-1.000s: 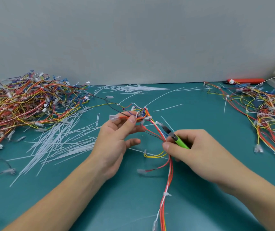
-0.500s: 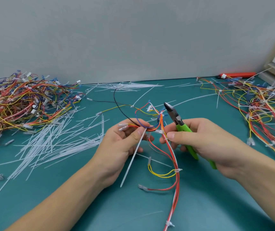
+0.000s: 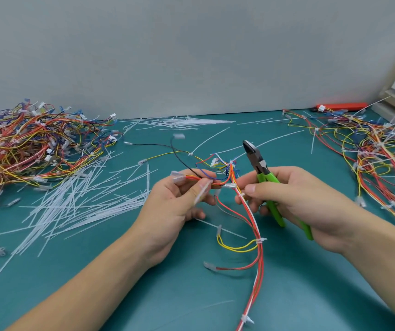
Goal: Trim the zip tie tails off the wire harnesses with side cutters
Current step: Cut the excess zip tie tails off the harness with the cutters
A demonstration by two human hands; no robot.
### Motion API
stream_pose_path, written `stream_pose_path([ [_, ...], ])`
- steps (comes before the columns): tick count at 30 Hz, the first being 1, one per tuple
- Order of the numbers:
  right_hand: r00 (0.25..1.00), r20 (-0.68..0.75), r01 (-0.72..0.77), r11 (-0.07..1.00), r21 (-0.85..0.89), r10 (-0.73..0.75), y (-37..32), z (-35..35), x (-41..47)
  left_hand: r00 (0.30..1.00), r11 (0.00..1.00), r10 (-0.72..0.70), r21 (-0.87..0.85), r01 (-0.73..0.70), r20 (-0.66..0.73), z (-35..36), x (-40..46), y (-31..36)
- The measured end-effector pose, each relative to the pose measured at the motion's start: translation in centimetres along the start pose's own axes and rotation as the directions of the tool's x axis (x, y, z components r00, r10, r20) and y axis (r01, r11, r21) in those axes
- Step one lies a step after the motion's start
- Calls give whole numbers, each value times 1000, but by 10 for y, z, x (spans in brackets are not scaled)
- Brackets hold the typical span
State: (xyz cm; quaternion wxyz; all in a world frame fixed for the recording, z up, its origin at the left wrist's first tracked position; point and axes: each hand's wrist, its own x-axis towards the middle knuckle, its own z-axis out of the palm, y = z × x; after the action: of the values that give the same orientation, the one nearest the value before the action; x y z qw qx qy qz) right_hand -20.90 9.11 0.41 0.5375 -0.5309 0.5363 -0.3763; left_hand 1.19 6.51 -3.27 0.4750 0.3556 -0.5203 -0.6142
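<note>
My left hand (image 3: 179,206) grips the upper end of a wire harness (image 3: 258,254) of red, white and yellow wires that trails toward me over the green mat. A short white zip tie tail (image 3: 201,194), blurred, lies against the left thumb. My right hand (image 3: 296,201) grips green-handled side cutters (image 3: 261,173), jaws pointing up and away, just right of the harness. Its thumb and finger pinch the harness at a small white tie.
A big pile of harnesses (image 3: 24,149) lies at the left, another pile (image 3: 378,163) at the right. Cut white tie tails (image 3: 79,206) litter the mat left of my hands and at the back (image 3: 182,121). An orange tool (image 3: 342,106) lies by the wall.
The long zip tie tail that hung from my left hand is now only a short blurred piece at the thumb. The cutters have stayed raised beside the harness, both hands nearly in place.
</note>
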Motion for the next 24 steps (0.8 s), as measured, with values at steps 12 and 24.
stream_pose_path([
  [12,976,-172,100,977,-187,-133,2,9,-3,1000,998,-9,-60,8,-15,-2,2,-2],
  [24,973,-26,223,963,-152,-229,3,6,-3,991,987,-81,-131,95,108,-9,2,4],
])
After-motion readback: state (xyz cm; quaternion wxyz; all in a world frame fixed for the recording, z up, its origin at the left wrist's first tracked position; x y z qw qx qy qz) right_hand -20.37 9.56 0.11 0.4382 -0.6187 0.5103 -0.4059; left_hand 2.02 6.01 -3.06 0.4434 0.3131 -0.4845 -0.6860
